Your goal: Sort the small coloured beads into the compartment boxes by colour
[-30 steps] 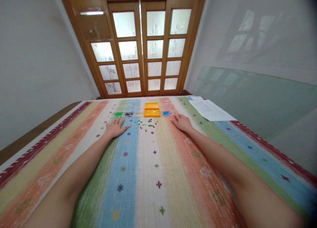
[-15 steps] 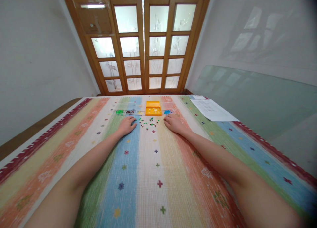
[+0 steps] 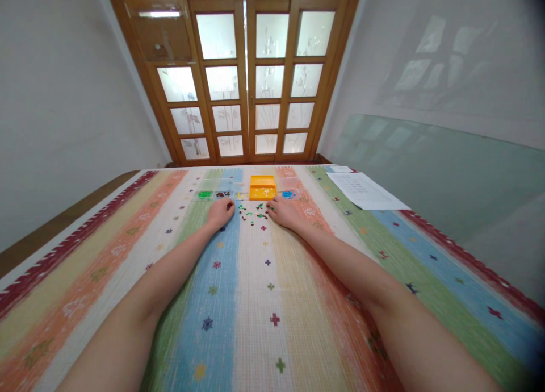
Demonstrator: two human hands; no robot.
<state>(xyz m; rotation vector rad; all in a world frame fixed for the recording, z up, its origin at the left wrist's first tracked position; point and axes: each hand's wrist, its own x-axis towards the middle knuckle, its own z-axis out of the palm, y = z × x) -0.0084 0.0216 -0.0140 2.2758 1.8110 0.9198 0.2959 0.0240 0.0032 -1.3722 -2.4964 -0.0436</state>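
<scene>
The left hand (image 3: 221,212) is curled beside scattered green and dark beads (image 3: 261,215); the right hand (image 3: 281,211), half-curled, is at their right edge. Whether either holds one, I cannot tell.

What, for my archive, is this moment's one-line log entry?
left hand: near small scattered green and dark pieces; right hand: at their right edge; open orange plastic box: pale pieces inside

Woven, matt and faintly rough in the tablecloth (image 3: 251,278); smooth, mildly glossy plastic in the orange box (image 3: 263,181); transparent plastic in the clear cases (image 3: 213,184). Matt paper for the sheet (image 3: 366,191); smooth brown wood in the doors (image 3: 252,85); frosted-looking glass in the panes (image 3: 272,35).
</scene>
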